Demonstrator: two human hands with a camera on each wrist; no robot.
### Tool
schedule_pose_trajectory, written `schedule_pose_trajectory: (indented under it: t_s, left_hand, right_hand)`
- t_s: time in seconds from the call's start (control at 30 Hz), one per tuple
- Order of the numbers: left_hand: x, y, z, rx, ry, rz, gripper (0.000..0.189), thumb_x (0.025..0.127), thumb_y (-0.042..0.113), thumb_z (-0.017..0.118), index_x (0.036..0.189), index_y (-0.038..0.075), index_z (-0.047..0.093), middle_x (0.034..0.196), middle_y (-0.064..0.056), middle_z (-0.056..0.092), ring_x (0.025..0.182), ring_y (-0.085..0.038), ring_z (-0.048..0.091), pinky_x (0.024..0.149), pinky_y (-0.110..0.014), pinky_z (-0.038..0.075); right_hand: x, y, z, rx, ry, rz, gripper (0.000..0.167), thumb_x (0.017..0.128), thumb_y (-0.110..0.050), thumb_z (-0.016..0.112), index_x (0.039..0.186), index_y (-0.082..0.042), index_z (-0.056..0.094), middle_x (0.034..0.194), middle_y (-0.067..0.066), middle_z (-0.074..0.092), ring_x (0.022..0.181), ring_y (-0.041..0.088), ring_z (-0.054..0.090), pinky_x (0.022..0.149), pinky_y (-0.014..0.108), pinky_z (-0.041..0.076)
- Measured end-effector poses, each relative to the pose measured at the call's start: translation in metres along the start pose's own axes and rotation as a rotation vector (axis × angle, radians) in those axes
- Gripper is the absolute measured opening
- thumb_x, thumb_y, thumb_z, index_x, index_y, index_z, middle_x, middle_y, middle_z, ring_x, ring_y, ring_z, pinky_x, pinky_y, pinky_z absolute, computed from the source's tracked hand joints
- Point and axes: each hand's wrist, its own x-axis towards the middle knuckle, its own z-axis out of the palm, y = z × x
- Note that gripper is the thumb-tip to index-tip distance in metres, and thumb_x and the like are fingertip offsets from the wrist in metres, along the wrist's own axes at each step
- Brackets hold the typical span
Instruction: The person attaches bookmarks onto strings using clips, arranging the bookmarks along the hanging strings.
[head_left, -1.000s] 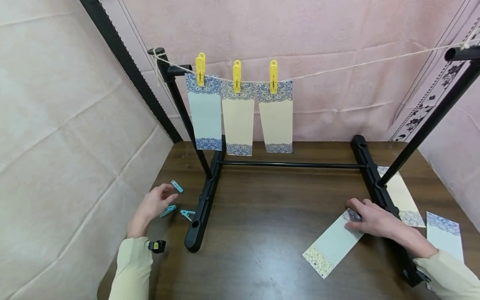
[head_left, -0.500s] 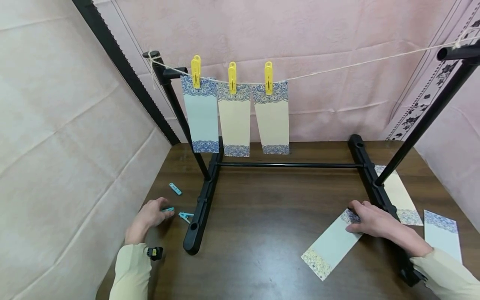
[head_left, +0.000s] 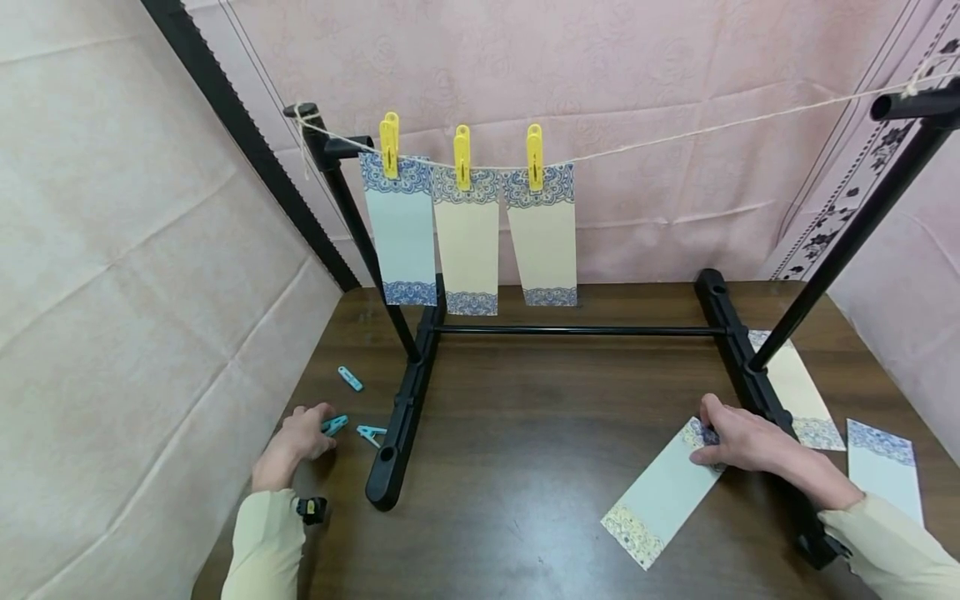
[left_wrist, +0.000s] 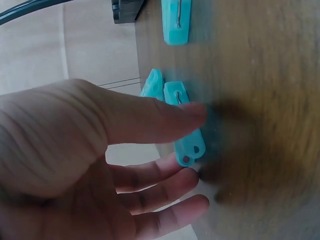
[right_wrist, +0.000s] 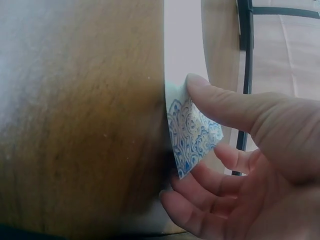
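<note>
My left hand is at the left of the table, its thumb and fingers spread either side of a light blue clothespin. In the left wrist view the thumb crosses in front of this clothespin; any contact is unclear. Another blue clothespin lies farther back, and one more rests by the stand's foot. On the right, my right hand pinches the blue-patterned end of a pale paper card, thumb on top and fingers beneath. That card's end bends slightly in the right wrist view.
A black stand holds up a string. Yellow clothespins hang three cards toward its left. Two more cards lie at right: a cream one under the stand's post and a pale blue one.
My left hand came down and toward me from between the clothespins to the nearer one, then drew back slightly left, leaving more of it visible. My right hand stays on the card.
</note>
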Motion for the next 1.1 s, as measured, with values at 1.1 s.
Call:
schedule_pose_trajectory:
  t_s: [1.1]
  left_hand:
    - [-0.019, 0.031, -0.026, -0.192, 0.378, 0.255, 0.036, 0.094, 0.016, 0.057, 0.126, 0.0, 0.056, 0.105, -0.018, 0.06, 0.09, -0.027, 0.053, 0.071, -0.037, 0.044]
  right_hand:
    - [-0.005, -0.022, -0.037, 0.221, 0.188, -0.432, 0.016, 0.087, -0.019, 0.074, 0.094, -0.02, 0.06, 0.076, -0.01, 0.058, 0.066, 0.001, 0.051, 0.053, 0.021, 0.043]
